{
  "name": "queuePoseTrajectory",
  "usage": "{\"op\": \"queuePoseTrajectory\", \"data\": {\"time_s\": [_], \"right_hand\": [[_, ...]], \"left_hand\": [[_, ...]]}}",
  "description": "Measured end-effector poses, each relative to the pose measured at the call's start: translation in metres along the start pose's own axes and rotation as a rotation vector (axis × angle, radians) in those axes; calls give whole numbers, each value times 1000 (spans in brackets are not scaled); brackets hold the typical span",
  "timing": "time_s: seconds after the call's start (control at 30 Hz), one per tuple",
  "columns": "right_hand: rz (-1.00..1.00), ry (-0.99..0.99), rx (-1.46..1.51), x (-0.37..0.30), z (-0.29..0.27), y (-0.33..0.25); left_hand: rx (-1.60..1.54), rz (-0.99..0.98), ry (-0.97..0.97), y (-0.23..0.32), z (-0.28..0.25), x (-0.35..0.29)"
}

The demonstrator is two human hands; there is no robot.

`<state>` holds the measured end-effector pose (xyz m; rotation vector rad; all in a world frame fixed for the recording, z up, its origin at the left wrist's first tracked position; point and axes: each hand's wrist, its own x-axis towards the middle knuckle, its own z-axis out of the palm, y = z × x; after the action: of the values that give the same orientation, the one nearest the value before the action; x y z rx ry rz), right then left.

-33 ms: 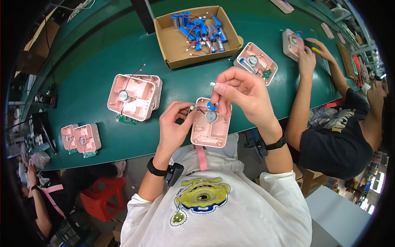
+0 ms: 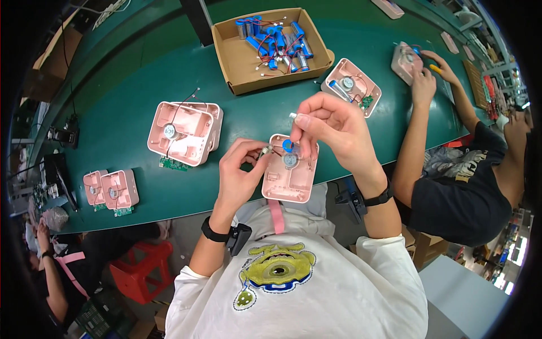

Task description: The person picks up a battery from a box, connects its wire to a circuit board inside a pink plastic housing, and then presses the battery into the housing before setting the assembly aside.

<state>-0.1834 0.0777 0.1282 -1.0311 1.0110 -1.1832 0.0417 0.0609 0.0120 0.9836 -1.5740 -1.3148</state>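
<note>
Head view. My left grip [image 2: 240, 169] is closed at the tips, thumb and forefinger pinching a small pale part [image 2: 266, 151] just left of the pink housing [image 2: 278, 179]. That housing lies open side up between my hands, at the near edge of the green tabletop [image 2: 118, 124]. My right grip [image 2: 330, 127] pinches a small white plug [image 2: 293, 115] between thumb and forefinger; the remaining fingers curl down over the housing's far right part, and I cannot tell whether they touch it. Inside the housing I note a round grey disc [image 2: 290, 160], with a blue cylinder end [image 2: 288, 146] just beyond it. Far off stands a cardboard box [image 2: 274, 82] of blue cylinders [image 2: 276, 38]. Stacked pink housings [image 2: 197, 144] stand to the left.
</note>
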Motion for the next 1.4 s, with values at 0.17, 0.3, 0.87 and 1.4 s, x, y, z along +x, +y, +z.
{"op": "queuePoseTrajectory", "data": {"time_s": [0.17,0.3,0.87,1.4], "right_hand": [[-33,-13,8,0,2,4],[-38,-17,16,6,4,1],[-680,92,-1209,-23,22,71],[-765,189,-1173,-24,18,87]], "left_hand": [[84,94,-60,4,-4,0],[73,92,-44,6,-3,1],[-91,-57,-15,3,2,-4],[380,245,-58,33,2,7]]}}
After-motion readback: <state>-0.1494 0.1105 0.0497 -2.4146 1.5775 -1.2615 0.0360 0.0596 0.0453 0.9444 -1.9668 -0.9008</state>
